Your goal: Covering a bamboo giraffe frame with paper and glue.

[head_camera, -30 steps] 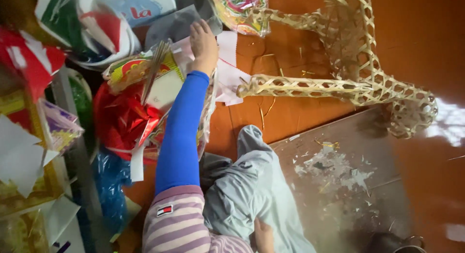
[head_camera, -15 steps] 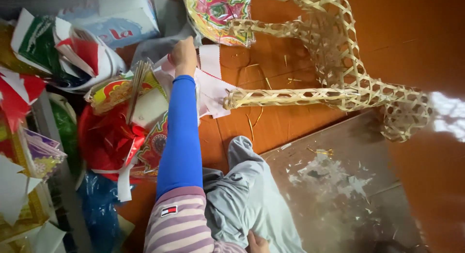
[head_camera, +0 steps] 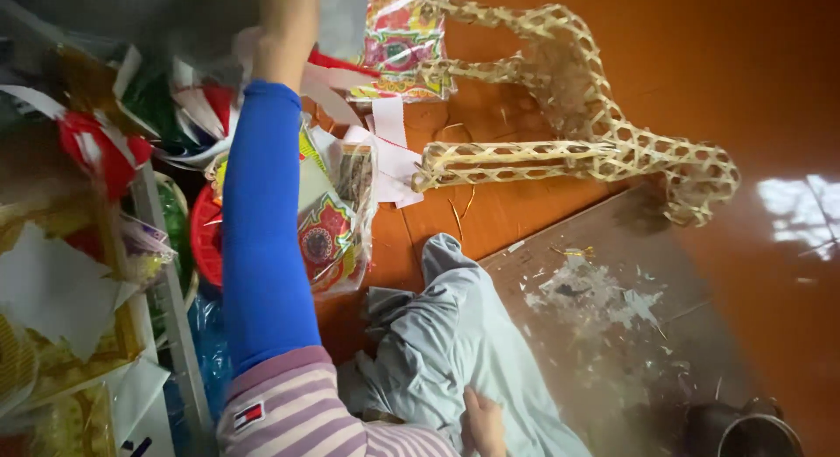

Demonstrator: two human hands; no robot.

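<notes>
A clear packet of patterned paper (head_camera: 337, 221) lies beside another colourful, possibly wrapped, stack (head_camera: 404, 46).

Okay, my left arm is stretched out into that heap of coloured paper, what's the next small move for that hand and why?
Probably close the left hand on one sheet and draw it back toward your lap. It is at the far edge of the paper pile, its fingers cut off by the frame, so any grip is unclear. The right hand rests on your knee, and the woven bamboo frame lies bare on the floor.

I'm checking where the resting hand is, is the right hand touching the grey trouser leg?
Touching. The head view shows the right hand lying flat on the grey trouser leg, with no gap between them, near the bottom edge.
</notes>
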